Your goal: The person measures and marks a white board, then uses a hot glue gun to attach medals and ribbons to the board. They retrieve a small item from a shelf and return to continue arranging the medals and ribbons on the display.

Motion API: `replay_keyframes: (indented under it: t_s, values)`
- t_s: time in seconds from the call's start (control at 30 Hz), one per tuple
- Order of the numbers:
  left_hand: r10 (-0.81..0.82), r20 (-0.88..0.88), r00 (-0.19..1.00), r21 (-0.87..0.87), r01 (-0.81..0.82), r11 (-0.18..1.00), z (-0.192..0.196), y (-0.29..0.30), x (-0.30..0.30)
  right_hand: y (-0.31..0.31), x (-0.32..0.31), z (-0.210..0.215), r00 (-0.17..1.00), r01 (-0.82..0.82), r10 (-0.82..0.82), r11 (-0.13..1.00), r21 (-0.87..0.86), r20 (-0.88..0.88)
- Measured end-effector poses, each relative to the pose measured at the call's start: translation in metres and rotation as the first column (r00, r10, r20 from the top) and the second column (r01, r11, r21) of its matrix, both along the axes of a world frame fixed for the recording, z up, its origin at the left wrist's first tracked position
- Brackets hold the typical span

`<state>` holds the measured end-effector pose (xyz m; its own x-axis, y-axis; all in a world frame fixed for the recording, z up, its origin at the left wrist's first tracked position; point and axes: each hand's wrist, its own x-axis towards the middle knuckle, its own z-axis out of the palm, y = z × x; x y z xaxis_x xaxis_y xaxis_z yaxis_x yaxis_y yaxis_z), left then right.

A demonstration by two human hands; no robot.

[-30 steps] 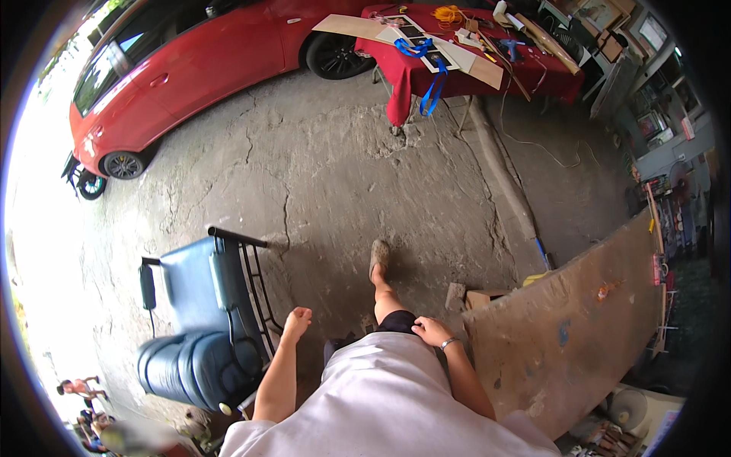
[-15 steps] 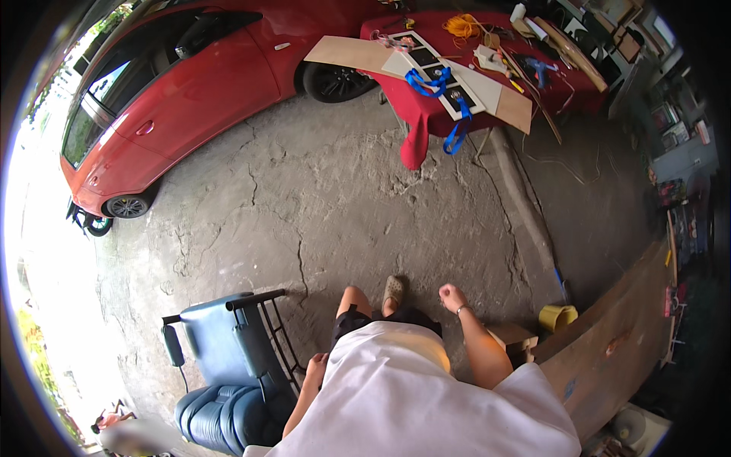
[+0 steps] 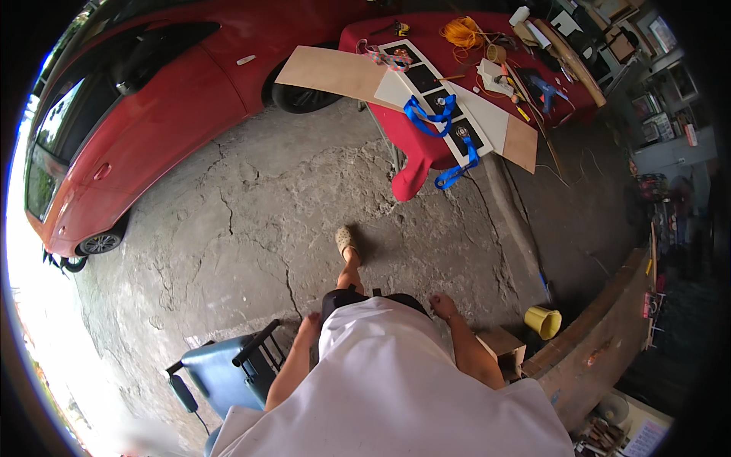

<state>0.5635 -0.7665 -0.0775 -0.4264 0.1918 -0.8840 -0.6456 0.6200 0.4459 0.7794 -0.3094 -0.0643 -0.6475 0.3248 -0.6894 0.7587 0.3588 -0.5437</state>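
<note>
My left hand (image 3: 310,326) hangs at my left side, close to the black metal arm of a blue padded chair (image 3: 227,373); its fingers are too unclear to read. On the other side, my right hand (image 3: 442,305) hangs beside my dark shorts with its fingers curled in, and nothing shows in it. Neither hand touches an object. Ahead stands a table with a red cloth (image 3: 426,156). Across it lie brown and white boards (image 3: 335,70), a white panel with black squares (image 3: 421,79) and blue ribbons (image 3: 431,116).
A red car (image 3: 171,84) stands at the left. The table also bears an orange cord bundle (image 3: 462,33), a blue glue gun (image 3: 547,91) and a tape measure (image 3: 402,29). A yellow bucket (image 3: 542,323) and cardboard box (image 3: 502,346) sit at my right. The concrete floor (image 3: 251,206) is cracked.
I have stepped forward, one clog-shod foot now out in front. The table and car appear nearer, and the chair has slipped further back. My right hand has swung down and back.
</note>
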Motion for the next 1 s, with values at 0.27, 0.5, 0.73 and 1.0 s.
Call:
replay_keyframes:
  t_s: [0.27, 0.5, 0.73, 1.0]
  values:
    - [0.087, -0.179, 0.98, 0.167, -0.057, 0.984, 0.004, 0.04, -0.289, 0.002, -0.089, 0.071, 0.921, 0.303, -0.292, 0.953, -0.003, 0.259]
    - [-0.214, -0.282, 0.935, 0.025, 0.23, 0.973, 0.005, 0.12, -0.411, 0.013, -0.21, 0.113, 0.942, 0.335, -0.334, 0.938, 0.094, -0.03]
    - [-0.322, -0.313, 0.893, 0.072, 0.361, 0.93, 0.01, 0.214, -0.383, 0.073, -0.269, 0.122, 0.879, 0.453, -0.425, 0.885, 0.106, -0.215]
    - [-0.477, -0.244, 0.844, -0.159, 0.451, 0.878, 0.056, 0.257, -0.376, 0.236, -0.369, 0.146, 0.741, 0.525, -0.301, 0.818, 0.237, -0.601]
